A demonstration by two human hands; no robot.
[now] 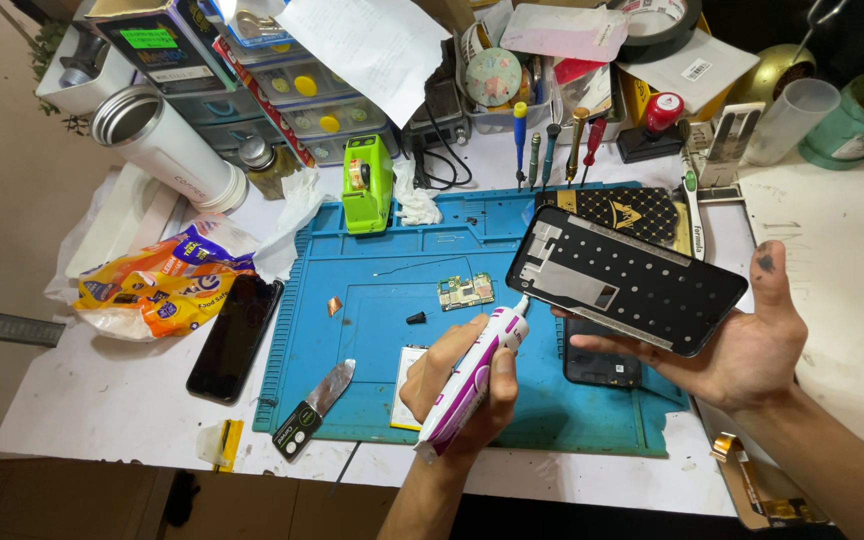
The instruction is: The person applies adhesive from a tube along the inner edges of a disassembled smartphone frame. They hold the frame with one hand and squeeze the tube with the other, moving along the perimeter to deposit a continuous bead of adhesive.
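Seen from above, a cluttered white tabletop [102, 400] carries a blue repair mat [372, 330], the landmark here. Over the mat's right edge, the right hand [742, 345] holds a black phone frame [624, 280] flat on its open palm, thumb raised beside the frame's right end, so its grip cradles rather than pinches. Over the mat's front edge, the left hand [457, 385] has its grip wrapped tight around a white and magenta glue tube [477, 375], the nozzle touching the frame's lower left edge. On the mat lie a small green circuit board [466, 291] near its middle, a metal scraper blade [314, 405] at its front left corner and a black phone part [600, 362] under the frame. Just left of the mat rests a dark phone [235, 337], beside an orange snack bag [157, 285]. Behind the mat stand screwdrivers [552, 145] and a green tool [367, 183]
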